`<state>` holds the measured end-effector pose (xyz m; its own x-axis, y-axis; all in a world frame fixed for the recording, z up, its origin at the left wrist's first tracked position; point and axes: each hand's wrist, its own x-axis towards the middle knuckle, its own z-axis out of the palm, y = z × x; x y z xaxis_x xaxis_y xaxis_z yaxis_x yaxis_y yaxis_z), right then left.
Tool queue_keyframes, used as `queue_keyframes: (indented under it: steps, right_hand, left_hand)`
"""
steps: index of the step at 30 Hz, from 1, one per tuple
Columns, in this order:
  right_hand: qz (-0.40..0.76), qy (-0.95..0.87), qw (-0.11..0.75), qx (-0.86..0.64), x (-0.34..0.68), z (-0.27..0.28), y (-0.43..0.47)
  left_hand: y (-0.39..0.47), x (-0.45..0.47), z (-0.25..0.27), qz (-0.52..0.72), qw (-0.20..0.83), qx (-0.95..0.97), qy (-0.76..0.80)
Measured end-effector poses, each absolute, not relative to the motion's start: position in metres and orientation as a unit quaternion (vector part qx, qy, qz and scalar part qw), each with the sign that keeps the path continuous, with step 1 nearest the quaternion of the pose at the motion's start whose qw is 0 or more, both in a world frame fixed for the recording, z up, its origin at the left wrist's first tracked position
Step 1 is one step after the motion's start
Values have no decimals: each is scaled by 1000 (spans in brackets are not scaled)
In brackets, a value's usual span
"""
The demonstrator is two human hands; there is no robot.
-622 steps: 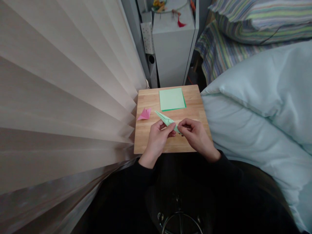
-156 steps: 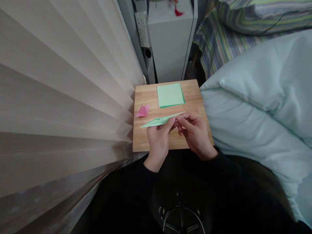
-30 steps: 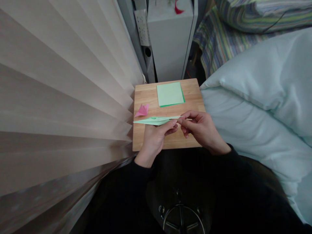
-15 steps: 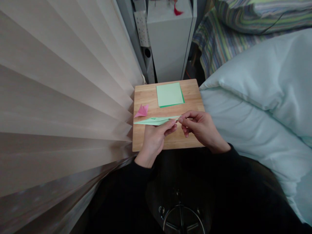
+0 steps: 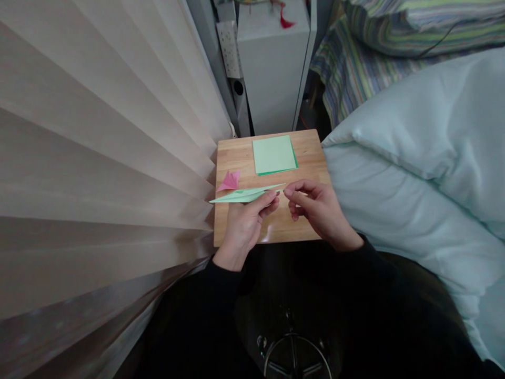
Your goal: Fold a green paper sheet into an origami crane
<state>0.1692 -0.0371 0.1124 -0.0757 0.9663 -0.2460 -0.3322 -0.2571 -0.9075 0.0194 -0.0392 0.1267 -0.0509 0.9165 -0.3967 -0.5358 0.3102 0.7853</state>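
Observation:
A long, narrow piece of folded light-green paper (image 5: pixel 240 195) is held above the small wooden table. My left hand (image 5: pixel 246 221) is closed on its near edge, thumb on top and fingers underneath. At the paper's right end, my right hand (image 5: pixel 315 208) has thumb and index finger pinched together at a thin tip, its other fingers curled. One pointed tip rises free just above that pinch. Behind the paper's left part lies a small pink folded paper piece (image 5: pixel 230 180). Farther back is a stack of square green paper sheets (image 5: pixel 275 154), pale on top with darker green peeking out.
The wooden table (image 5: pixel 307 150) stands against a pleated curtain (image 5: pixel 118 158) on the left. A white cabinet (image 5: pixel 272 79) is behind it, with a red tassel (image 5: pixel 284 18) on top. Pale blue bedding (image 5: pixel 414 158) borders the right side. A stool's metal ring (image 5: pixel 294 337) shows below.
Both hands and the folded green paper have shifted slightly left. The paper's upper right tip now stands apart from the right fingers.

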Motion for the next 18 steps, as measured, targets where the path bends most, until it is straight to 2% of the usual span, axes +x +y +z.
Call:
queue_keyframes:
  steps: [6,18]
  right_hand:
    - [635,-320,535,-455,159,110,-41]
    - [616,-325,547,-464,157,113,-45]
  left_hand:
    - [-43,24,124,539,670,202,469]
    - [-44,24,122,526,675,198,478]
